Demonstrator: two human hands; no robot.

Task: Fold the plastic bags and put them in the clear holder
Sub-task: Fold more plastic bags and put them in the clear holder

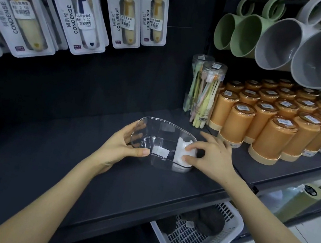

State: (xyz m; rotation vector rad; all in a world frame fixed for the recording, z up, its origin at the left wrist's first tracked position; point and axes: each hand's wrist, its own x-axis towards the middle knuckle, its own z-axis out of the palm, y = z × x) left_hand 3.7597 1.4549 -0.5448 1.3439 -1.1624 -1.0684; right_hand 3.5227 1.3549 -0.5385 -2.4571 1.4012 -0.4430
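Observation:
A clear plastic holder (167, 128) stands on the dark shelf (66, 159), with a white price label on its front wall. My left hand (124, 145) grips its left end, thumb along the front wall and fingers round the far side. A folded white plastic bag (181, 151) sits at the holder's right end, partly inside it. My right hand (213, 154) pinches that bag between thumb and fingertips at the holder's right rim.
Orange lidded cups (275, 126) and two clear tubes of toothbrushes (205, 94) crowd the shelf's right back. Carded toothbrushes (80, 9) hang above left; green and grey mugs (292, 41) hang above right. A white slotted basket (206, 238) sits below the shelf edge.

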